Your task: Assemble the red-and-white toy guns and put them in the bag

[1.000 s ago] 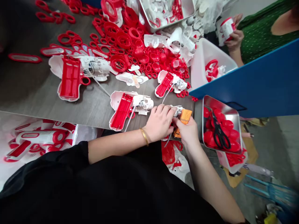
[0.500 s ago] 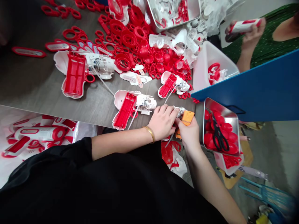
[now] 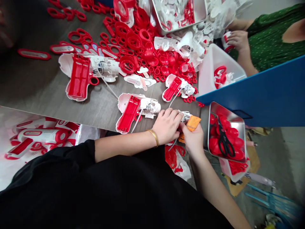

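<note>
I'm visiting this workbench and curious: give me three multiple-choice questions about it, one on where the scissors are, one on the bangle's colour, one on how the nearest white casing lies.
1. Where are the scissors? A) On the table B) In a metal tray C) In a hand
2. What colour is the bangle by the left hand? A) Blue B) Red C) Gold
3. How does the white casing nearest the hands lie? A) Open B) Shut C) Upright

1: B, they lie on red cups.
2: C, the band looks gold.
3: A, its halves lie spread, wiring showing.
</note>
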Demonstrator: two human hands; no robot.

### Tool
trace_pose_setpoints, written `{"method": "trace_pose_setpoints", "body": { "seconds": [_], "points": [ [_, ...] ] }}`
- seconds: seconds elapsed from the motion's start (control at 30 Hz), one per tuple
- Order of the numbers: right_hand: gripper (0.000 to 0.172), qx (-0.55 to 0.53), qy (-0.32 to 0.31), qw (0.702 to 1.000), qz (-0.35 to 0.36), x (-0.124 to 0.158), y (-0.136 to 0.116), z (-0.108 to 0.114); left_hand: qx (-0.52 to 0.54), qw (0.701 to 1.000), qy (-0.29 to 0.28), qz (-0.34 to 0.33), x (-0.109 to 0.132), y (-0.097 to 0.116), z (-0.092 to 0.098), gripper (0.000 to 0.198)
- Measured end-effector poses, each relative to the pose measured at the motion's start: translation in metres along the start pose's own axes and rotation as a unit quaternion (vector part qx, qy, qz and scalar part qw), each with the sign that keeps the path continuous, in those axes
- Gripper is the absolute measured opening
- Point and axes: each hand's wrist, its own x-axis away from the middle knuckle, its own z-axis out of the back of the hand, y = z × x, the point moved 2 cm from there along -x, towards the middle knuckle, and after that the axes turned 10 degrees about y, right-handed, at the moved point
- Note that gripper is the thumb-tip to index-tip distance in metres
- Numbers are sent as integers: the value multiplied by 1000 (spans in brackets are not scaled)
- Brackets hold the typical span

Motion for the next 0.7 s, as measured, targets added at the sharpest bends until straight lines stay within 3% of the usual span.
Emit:
{"method": "trace_pose_setpoints", "body": {
  "seconds": [0.17, 0.33, 0.47, 0.7],
  "points": [
    [45, 58, -49, 997, 11, -5, -7, 4, -2, 1000, 7, -2, 1, 0, -2, 55],
    [49, 41, -35, 998, -10, -4, -10, 1, 4, 1000, 7, -4, 1, -1, -1, 54],
    [47, 92, -9, 995, 21, -3, -14, 1, 11, 1000, 0, -2, 1, -2, 0, 54],
    [43, 117, -45, 991, 55, -7, -17, 5, 14, 1000, -4, -6, 2, -1, 0, 53]
  ]
}}
